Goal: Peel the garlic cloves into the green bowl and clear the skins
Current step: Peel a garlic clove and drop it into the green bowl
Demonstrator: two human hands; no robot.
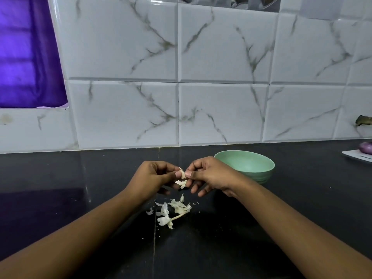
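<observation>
A small garlic clove with loose papery skin is held above the black counter between both hands. My left hand pinches it from the left with thumb and fingers. My right hand pinches it from the right, thumb on the skin. A pale green bowl stands just behind my right hand, and what I can see of its inside looks bare. Below the hands, a pile of white garlic skins and a stem lies on the counter.
The black counter runs back to a marble-patterned tiled wall. At the far right edge a purple object sits on a white tray. A purple curtain hangs at upper left.
</observation>
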